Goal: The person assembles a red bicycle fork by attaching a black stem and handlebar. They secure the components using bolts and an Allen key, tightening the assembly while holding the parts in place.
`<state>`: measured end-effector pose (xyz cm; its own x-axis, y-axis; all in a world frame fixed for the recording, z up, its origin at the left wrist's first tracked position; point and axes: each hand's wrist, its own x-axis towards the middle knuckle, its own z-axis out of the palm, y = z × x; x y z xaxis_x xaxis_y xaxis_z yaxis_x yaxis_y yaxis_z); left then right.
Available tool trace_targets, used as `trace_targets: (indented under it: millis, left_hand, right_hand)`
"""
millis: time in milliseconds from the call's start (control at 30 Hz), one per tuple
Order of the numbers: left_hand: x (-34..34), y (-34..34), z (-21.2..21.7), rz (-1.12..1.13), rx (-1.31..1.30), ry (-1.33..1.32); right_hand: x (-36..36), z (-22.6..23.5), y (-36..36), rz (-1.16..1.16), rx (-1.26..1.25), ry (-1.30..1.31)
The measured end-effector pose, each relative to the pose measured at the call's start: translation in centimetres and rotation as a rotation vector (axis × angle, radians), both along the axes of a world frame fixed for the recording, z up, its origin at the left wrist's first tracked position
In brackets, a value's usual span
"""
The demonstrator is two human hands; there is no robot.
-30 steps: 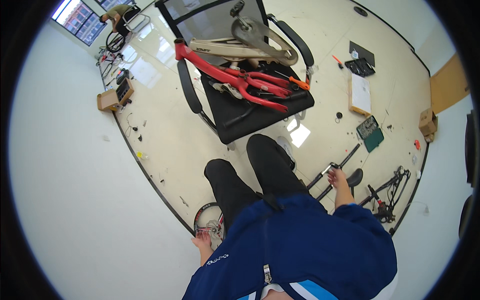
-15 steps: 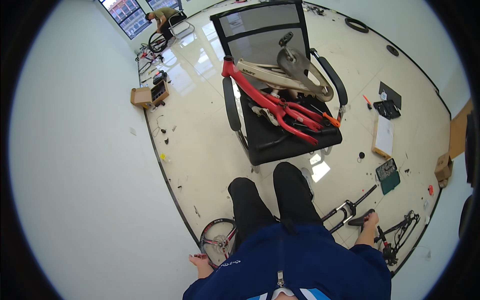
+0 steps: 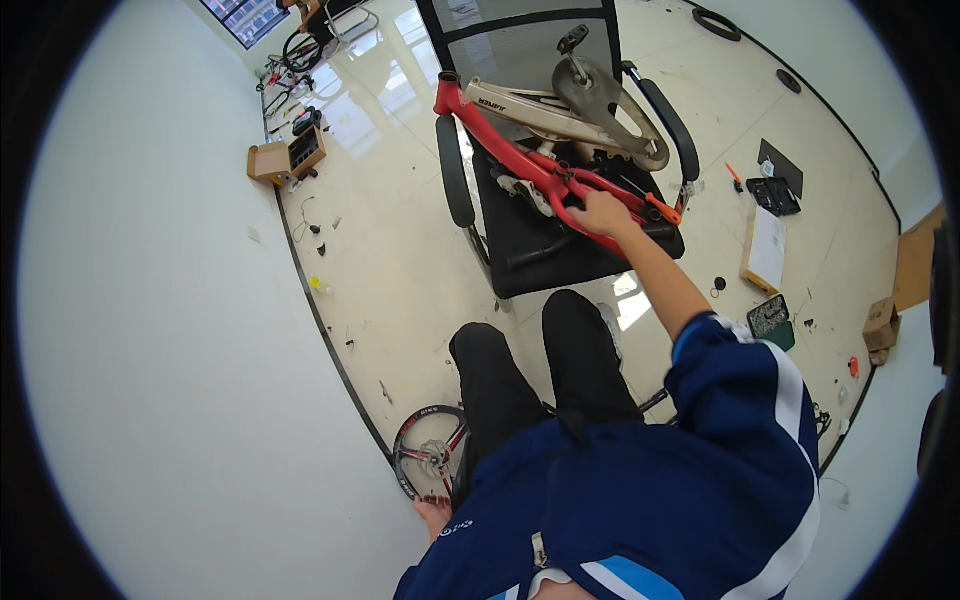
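My right hand [image 3: 603, 214] reaches forward to the chair and is closed around a rear tube of the red bicycle frame [image 3: 505, 148]. That frame lies slanted across the black seat, its head tube toward the left armrest. Behind it rests a beige frame part [image 3: 535, 112] with a crank and round grey chainring cover [image 3: 590, 90]. Close by my right hand lies an orange-handled screwdriver [image 3: 662, 209]. Low at my left side, my left hand [image 3: 433, 512] holds nothing, fingers loosely apart, next to a spoked wheel [image 3: 402, 452] on the floor.
The mesh-backed office chair [image 3: 540, 272] stands before my knees. To the right lie a white-topped box [image 3: 765, 250], a tool case [image 3: 773, 196] and a tray of small parts [image 3: 768, 316]. An open carton [image 3: 268, 163] sits by the left wall; a person [image 3: 318, 22] works at the far left.
My right hand has come up from beside the fork on the floor and taken hold of the red frame. My left hand has shifted slightly right. The view has tilted a little.
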<state>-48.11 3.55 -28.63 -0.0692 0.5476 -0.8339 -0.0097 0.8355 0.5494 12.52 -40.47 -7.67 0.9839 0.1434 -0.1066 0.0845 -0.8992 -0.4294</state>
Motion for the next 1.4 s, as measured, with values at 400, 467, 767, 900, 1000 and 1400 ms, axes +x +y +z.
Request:
trace_targets:
  millis: [400,467,767,900,1000,1400]
  left_hand:
    - [1.0,-0.7,1.3,-0.184,-0.013,0.107]
    - [1.7,-0.2,1.5,-0.244,-0.048,0.067]
    - [7.3,1.1,1.1,-0.362,0.035,-0.012]
    - [9.5,2.6,1.8,-0.398,0.121,-0.143]
    - [13.3,3.4,4.7,-0.437,0.239,-0.191]
    - [40.2,-1.0,43.7,-1.269,1.120,-0.827]
  right_hand:
    - [-0.1,-4.0,2.4,-0.145,-0.050,0.032]
    - [-0.6,-2.2,2.0,-0.144,-0.087,-0.008]
    - [-3.9,1.9,-1.2,-0.090,-0.083,-0.131]
    - [-5.2,4.3,-1.2,-0.081,0.053,-0.214]
    - [-5.5,6.1,-0.6,0.000,0.204,-0.295]
    - [-9.7,13.4,6.1,0.464,1.030,0.134]
